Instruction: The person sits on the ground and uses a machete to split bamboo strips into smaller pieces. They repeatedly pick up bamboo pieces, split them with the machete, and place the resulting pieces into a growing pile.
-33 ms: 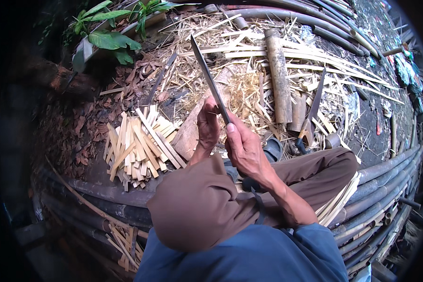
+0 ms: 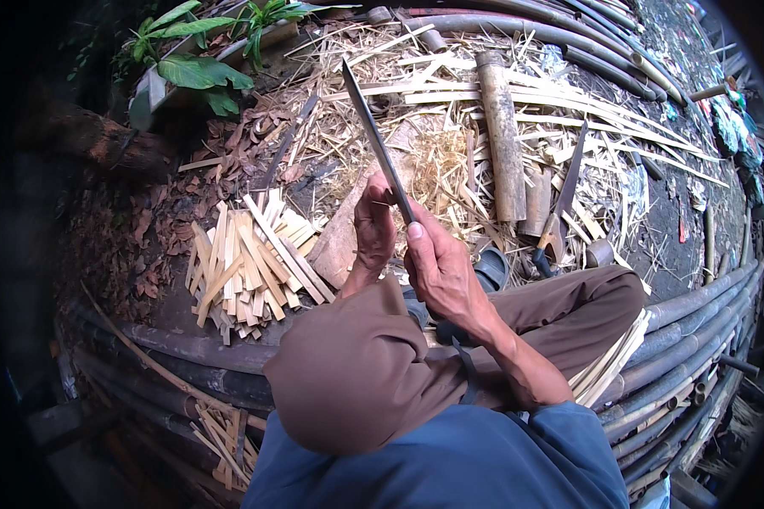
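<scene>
My right hand (image 2: 440,273) is closed round the lower end of a long dark machete (image 2: 372,127), the thumb laid along it. The blade points up and away to the left. Beside the lower part of the blade is my left hand (image 2: 373,227), upright with its fingers loosely bent. Some of its fingertips pass behind the blade, and I cannot tell whether they touch it. Just beyond both hands lies a pale wooden block (image 2: 341,246), partly covered by shavings (image 2: 441,165). A heap of short split bamboo strips (image 2: 250,263) lies to the left of my left hand.
A thick bamboo piece (image 2: 502,140) lies beyond my right hand, with a dark-bladed saw (image 2: 571,182) to its right. Long bamboo strips (image 2: 569,102) spread across the far ground. Bamboo poles (image 2: 696,310) run along the near right. Leafy green plants (image 2: 199,72) stand far left.
</scene>
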`<state>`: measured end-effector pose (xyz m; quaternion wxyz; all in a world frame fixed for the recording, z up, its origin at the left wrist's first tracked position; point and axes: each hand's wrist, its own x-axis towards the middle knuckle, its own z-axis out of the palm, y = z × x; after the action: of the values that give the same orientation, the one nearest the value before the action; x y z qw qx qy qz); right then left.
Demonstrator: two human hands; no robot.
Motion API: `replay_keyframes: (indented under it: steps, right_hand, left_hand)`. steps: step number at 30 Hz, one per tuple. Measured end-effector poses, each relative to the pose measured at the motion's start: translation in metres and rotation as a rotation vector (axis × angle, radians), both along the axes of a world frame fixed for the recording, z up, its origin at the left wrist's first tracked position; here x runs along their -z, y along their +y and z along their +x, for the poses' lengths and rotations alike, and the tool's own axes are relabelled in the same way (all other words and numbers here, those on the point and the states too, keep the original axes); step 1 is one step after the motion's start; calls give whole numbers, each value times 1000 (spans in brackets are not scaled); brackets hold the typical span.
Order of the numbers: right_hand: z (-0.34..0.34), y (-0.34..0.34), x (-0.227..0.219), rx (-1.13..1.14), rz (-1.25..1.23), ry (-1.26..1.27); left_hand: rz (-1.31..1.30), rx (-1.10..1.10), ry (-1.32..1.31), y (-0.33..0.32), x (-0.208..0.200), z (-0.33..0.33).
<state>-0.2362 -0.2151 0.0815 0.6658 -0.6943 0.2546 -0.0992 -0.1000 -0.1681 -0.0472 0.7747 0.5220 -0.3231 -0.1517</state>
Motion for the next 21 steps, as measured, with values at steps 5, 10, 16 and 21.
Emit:
replay_keyframes:
  steps: [5,10,16,21]
  right_hand:
    - [3,3,5,5,-125,-82]
    - [2,1,2,-4,-154,9]
    - [18,9,-3,-20,-235,-24]
    - [15,23,27,-21,-393,-21]
  left_hand:
    - [102,-93,-80,-2,-15,-3]
    - [115,-97,-90,-1,-9,-7]
    - [239,-481,-251,25,0,14]
    - [-211,-868,-733,53,-153,57]
